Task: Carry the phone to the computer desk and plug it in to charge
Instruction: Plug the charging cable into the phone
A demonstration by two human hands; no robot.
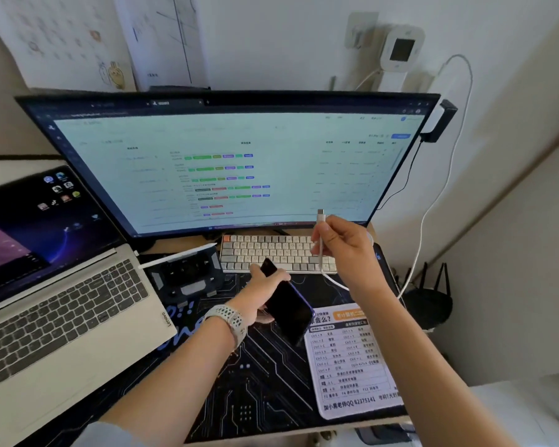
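My left hand (pixel 259 293) holds a dark phone (pixel 288 306) with a purple edge above the black desk mat (pixel 265 375), screen up and tilted. My right hand (pixel 342 250) is raised over the small white keyboard (pixel 271 251) and pinches a white charging cable (pixel 321 233) just below its plug, which points upward in front of the monitor. The plug and the phone are apart. The cable loops down past my right wrist and runs up the right wall toward a white wall device (pixel 400 48).
A wide monitor (pixel 226 162) stands at the back of the desk. An open silver laptop (pixel 55 304) sits at the left, and a dark stand with a white stylus (pixel 178 257) lies beside it. A white shortcut sheet (pixel 352 362) lies at the front right.
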